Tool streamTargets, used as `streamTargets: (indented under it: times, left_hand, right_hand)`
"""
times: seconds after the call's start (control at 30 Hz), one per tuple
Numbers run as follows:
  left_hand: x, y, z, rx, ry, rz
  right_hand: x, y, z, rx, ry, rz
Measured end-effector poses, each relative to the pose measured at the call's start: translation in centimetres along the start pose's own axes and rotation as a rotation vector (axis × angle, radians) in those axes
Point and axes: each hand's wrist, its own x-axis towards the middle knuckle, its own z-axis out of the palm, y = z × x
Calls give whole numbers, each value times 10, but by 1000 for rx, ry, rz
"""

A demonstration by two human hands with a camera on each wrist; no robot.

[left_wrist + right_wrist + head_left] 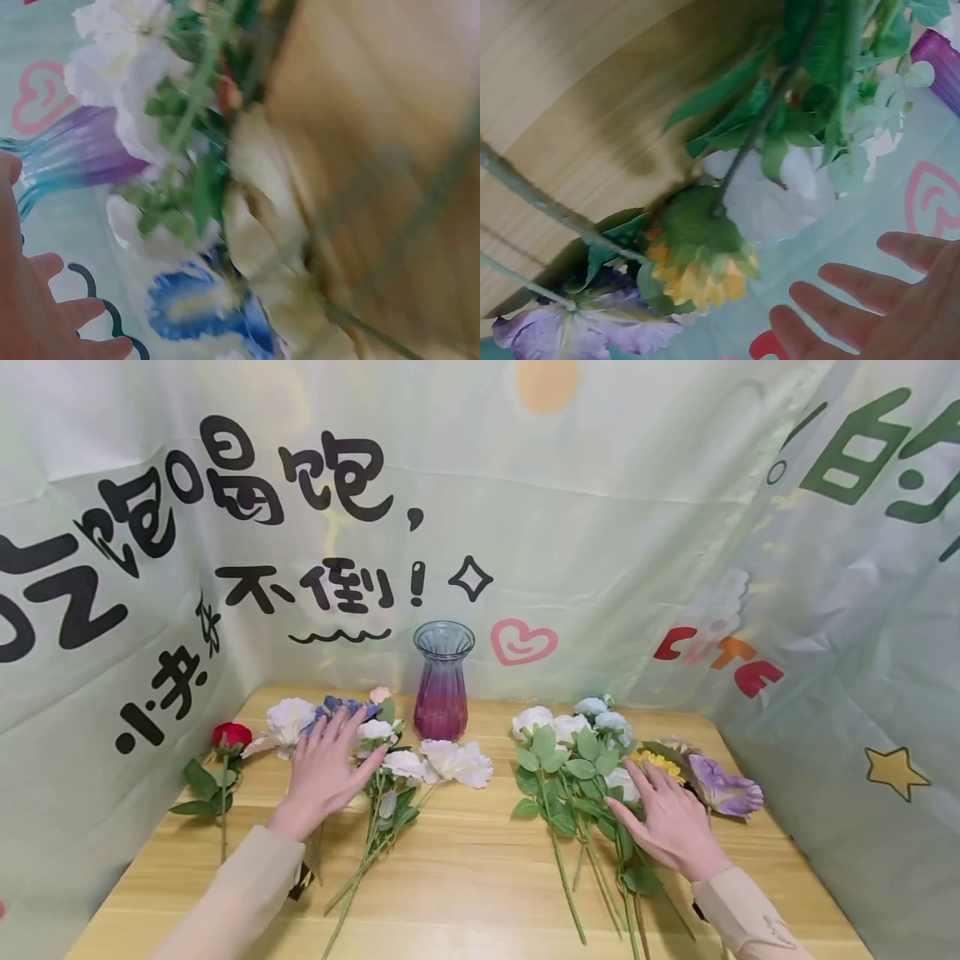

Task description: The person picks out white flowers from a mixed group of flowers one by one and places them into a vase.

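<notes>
My left hand [330,770], fingers spread and straight, hovers above the left group of artificial flowers, close to a blue flower [191,304] and a white flower [291,720]. Over the right group, my right hand [670,818] is stretched out the same way, near a yellow flower [701,274] and a purple flower [726,787]. Neither hand grips anything; the wrist views show a gap between each palm and the flowers. Between the groups, at the back of the table, stands a ribbed glass vase [441,681], blue above and purple below, with no stems in it.
The flowers lie on a wooden table [480,868], stems toward me. At the far left lies a red rose [232,737]. White flowers [532,720] and light blue flowers [613,727] lie right of the vase. A printed cloth [600,527] hangs around the table's back and sides.
</notes>
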Motion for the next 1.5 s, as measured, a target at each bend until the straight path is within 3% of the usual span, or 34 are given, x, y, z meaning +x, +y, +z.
streamTargets:
  times: [0.2,0.33,0.47,0.6,0.77,1.0,1.23,1.5]
  left_hand:
    - [28,23,4,-152,-10,11]
    - [52,40,7,-315,-35,-41]
    - [74,61,14,-487,-62,-149]
    - [93,81,21,-591,-48,-249]
    - [115,98,27,-672,-3,-286]
    - [131,103,31,-710,7,-335]
    - [134,113,37,-697,-36,-302]
    - [129,136,47,-755,-91,-148]
  right_hand:
    - [6,-17,-1,107,121,-44]
    - [10,-33,0,255,179,-55]
    - [12,-49,2,437,171,-35]
    - [14,-61,3,583,139,-30]
    - [14,-68,3,685,98,22]
    - [11,-69,5,781,52,86]
    - [6,-65,8,822,46,106]
    - [7,-67,10,842,25,113]
